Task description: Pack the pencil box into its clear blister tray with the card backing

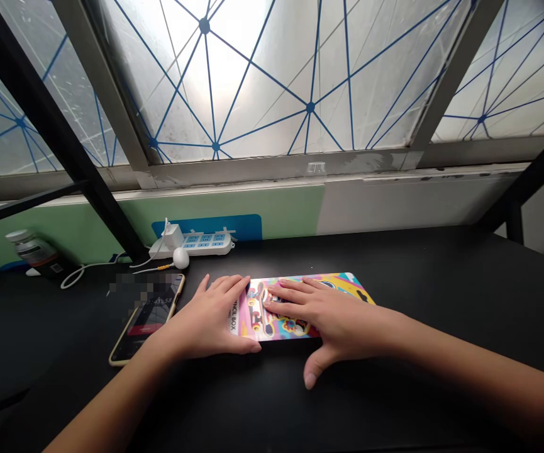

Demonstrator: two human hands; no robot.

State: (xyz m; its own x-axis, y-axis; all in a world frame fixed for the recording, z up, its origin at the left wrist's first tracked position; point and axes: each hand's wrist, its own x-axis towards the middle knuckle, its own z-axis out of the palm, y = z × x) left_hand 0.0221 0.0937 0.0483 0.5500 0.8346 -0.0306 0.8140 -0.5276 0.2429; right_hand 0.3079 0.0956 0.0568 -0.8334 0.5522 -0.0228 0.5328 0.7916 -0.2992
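A colourful pencil box (pixel 295 308) lies flat on the black table (pixel 441 296), printed with a skateboard and the words "PENCIL BOX" at its left end. My left hand (pixel 208 318) clasps that end, fingers over the top and thumb at the near corner. My right hand (pixel 333 321) rests on the box's top with its fingers spread. Its thumb hangs past the near edge, over the table. The right fingers hide the middle of the print. Just left of my left hand lies a smartphone (pixel 146 321), its screen partly blurred.
Behind the box stand a white power strip (pixel 200 244) with a plug and a round white object (pixel 181 258). Cables run left towards a bottle lying on its side (pixel 33 251). A green and white wall, black metal bars and frosted windows with blue lines rise beyond.
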